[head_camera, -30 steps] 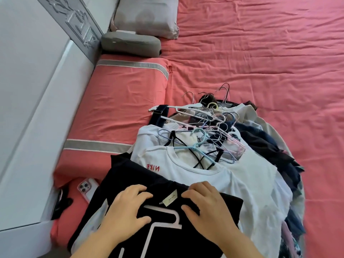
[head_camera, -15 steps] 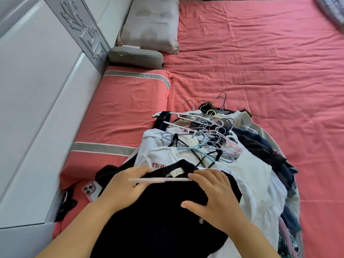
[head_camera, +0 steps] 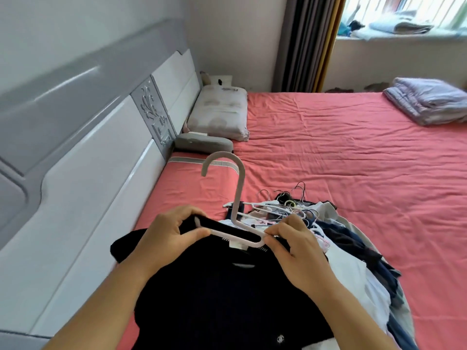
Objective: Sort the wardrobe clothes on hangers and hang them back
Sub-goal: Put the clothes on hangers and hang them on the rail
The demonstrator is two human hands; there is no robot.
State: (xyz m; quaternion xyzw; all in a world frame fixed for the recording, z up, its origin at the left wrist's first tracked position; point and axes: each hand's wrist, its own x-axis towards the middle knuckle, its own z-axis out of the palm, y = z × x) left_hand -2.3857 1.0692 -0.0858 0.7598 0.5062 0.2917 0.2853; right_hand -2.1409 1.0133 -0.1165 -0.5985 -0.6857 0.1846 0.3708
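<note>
Above the bed, both hands grip the hanger crosswise, hook pointing up.

Hanger – matt pale plastic; black top – soft knit cloth; bedsheet creased cotton; headboard glossy.

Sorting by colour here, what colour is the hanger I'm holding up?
Pale pinkish white hanger, seen in the head view, inside a black top.

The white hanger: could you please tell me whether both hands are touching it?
Touching. The head view shows the left hand pinching one end of the hanger and the right hand pinching the other, with the black shirt hanging from it.
</note>
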